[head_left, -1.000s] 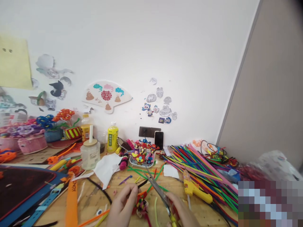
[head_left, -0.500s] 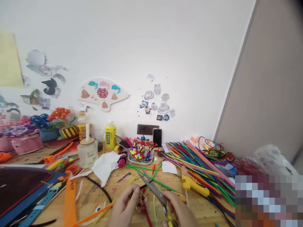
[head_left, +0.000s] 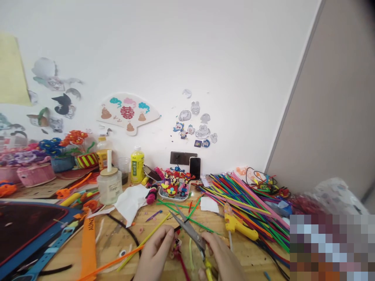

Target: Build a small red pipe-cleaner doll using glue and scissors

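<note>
At the bottom middle my left hand [head_left: 155,253] pinches a small pink and red pipe-cleaner figure [head_left: 176,248] over the wooden table [head_left: 117,234]. To its right, my right hand [head_left: 224,259] grips scissors [head_left: 190,230] with yellow handles. The blades are slightly apart and point up and left, their tips just beyond the left hand's fingertips. A black strand runs from the left fingers toward the blades.
A yellow glue gun [head_left: 238,226] lies right of the scissors beside a big heap of coloured pipe cleaners [head_left: 249,199]. A tray of small figures [head_left: 175,187], a phone [head_left: 195,168], a yellow bottle [head_left: 137,166], a glass jar [head_left: 109,186] and white paper [head_left: 131,201] stand behind.
The view has shifted a little and the hands sit slightly lower and nearer. Both hands keep their grips; the scissors stay angled up-left by the figure.
</note>
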Available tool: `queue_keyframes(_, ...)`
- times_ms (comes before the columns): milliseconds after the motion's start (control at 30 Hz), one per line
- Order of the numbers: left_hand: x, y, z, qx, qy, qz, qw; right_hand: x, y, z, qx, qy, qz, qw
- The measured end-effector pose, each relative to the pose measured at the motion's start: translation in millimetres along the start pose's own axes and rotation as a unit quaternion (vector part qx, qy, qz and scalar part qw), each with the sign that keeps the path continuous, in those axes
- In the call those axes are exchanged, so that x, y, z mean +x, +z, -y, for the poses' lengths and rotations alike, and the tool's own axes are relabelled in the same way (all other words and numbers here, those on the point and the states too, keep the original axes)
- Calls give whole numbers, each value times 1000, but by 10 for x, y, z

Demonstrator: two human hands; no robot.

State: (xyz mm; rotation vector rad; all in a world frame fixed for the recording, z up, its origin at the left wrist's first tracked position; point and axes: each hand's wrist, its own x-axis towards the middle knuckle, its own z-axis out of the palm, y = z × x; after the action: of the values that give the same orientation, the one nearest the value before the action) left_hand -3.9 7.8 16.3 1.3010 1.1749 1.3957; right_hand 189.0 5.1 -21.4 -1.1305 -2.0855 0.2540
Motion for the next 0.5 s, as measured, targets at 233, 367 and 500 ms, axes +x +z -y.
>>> queue_keyframes(233,-9,17,-44,-14,-3,-3,1000,-5,16,-10,-4,7,2,1000)
queue_keyframes(367,-23,12,-55,-14,0,-5,1000,2,-24,8,-3,12,9,1000)
queue_keyframes(500,-9,13,0,4,5,-5,1000,21,-80,52,3,5,28,1000)
